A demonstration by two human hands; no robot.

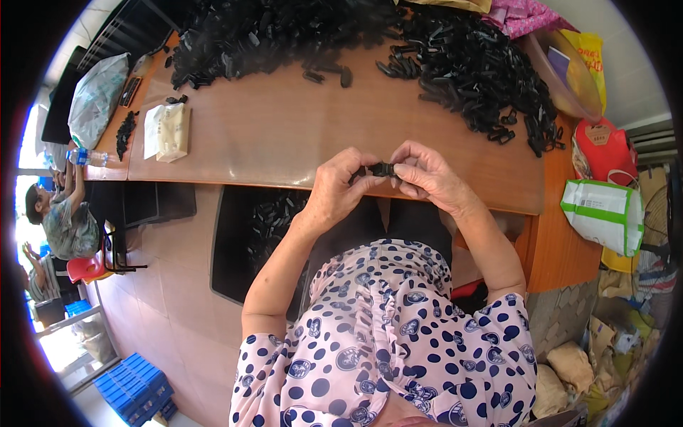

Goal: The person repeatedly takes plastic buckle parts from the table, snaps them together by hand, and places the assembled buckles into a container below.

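Between my two hands, just above the near edge of the brown table, is a small black plastic clip-like part. The fingers of my left hand pinch its left end. My right hand grips the other end between thumb and fingers. My fingertips hide much of the part, so its exact kind does not show. Across the far side of the table lies a large heap of similar black parts, with another pile at the right.
A pack of tissues and a plastic bottle stand on the left. A black tray of parts sits below the table edge. Bags, including a white-green one, crowd the right. Another person sits far left, near blue crates.
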